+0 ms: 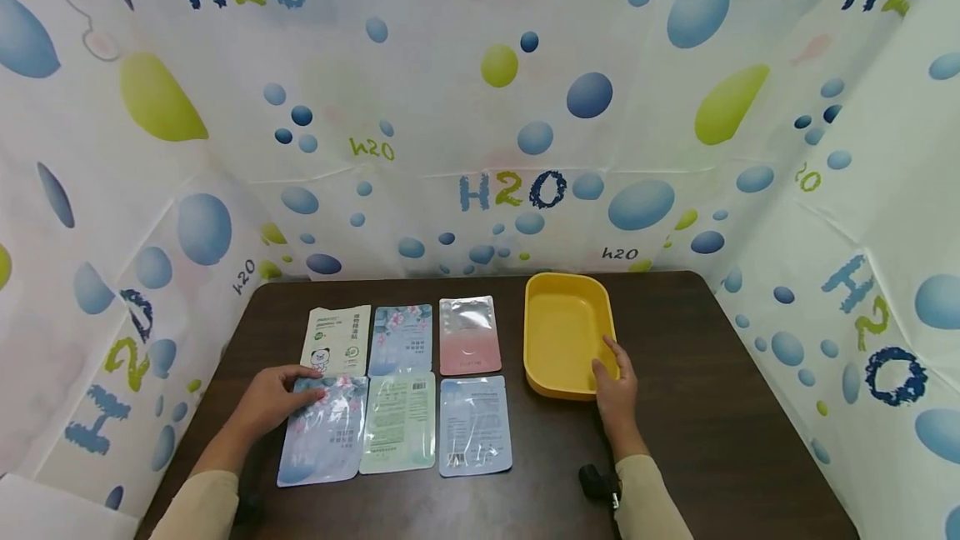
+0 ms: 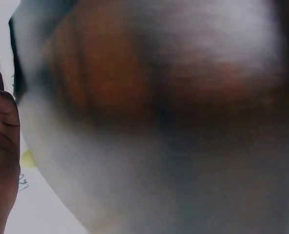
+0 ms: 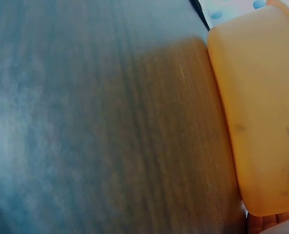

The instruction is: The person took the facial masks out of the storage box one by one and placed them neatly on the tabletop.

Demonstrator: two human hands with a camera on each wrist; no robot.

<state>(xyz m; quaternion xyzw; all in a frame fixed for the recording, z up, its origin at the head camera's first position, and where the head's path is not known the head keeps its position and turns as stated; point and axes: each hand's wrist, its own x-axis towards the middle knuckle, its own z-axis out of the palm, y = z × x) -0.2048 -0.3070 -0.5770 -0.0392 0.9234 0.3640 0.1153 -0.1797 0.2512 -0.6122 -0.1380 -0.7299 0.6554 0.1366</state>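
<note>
My left hand (image 1: 279,400) is at the upper edge of a blue floral sachet (image 1: 322,444) at the front left of the table, thumb over its face and index finger along its edge. Just beyond those fingertips lies a cream sachet (image 1: 337,340) with a cartoon figure. My right hand (image 1: 618,394) grips the near right corner of a yellow plastic tray (image 1: 531,332), thumb inside and fingers along the outer wall. The tray's outer wall (image 3: 261,122) fills the right side of the right wrist view. Blur covers most of the left wrist view, with the left hand's fingers (image 2: 5,109) at its edge.
Beside these lie another blue floral sachet (image 1: 401,340), a silver-and-pink one (image 1: 469,336), a green one (image 1: 398,423) and a blue printed one (image 1: 475,426), in two rows. The dark wooden table (image 1: 712,407) is backed by a patterned white curtain (image 1: 435,90).
</note>
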